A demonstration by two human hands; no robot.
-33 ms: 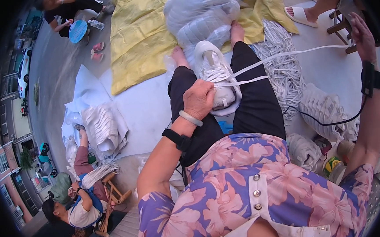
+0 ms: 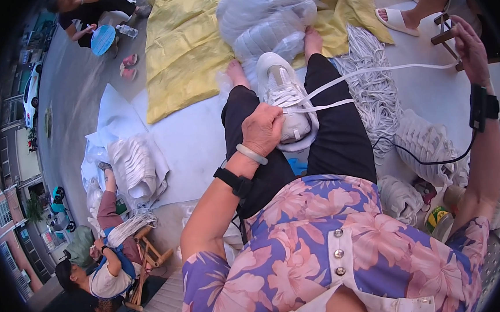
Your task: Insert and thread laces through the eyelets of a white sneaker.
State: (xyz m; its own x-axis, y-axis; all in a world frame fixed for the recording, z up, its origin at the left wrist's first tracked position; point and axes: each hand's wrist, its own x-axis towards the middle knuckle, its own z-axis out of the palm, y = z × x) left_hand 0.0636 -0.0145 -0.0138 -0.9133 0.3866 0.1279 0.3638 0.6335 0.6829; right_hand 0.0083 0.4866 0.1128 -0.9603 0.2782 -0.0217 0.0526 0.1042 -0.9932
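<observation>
A white and grey sneaker [image 2: 282, 78] rests between my legs, toe pointing away from me, with laces threaded across its front. My left hand [image 2: 262, 129] is closed on the sneaker's left side near the collar; its fingertips are hidden. Far out to the right, my right hand [image 2: 472, 53] holds the end of a white shoelace [image 2: 383, 69], its fingers partly bent. The lace runs taut from the sneaker's eyelets to that hand. A second, shorter stretch of lace [image 2: 333, 105] crosses my right thigh.
A bundle of white laces [image 2: 372, 83] lies right of my leg, with stacked white shoe uppers [image 2: 426, 146] nearer. Ahead, a plastic-wrapped pile [image 2: 263, 19] sits on yellow sheeting [image 2: 182, 50]. More uppers [image 2: 132, 170] lie left. A black cable [image 2: 424, 160] hangs from my right wrist. People sit nearby.
My right hand has shifted slightly left and its wrist has turned a little. The long lace's outer end has dipped slightly. My left hand keeps its place on the sneaker.
</observation>
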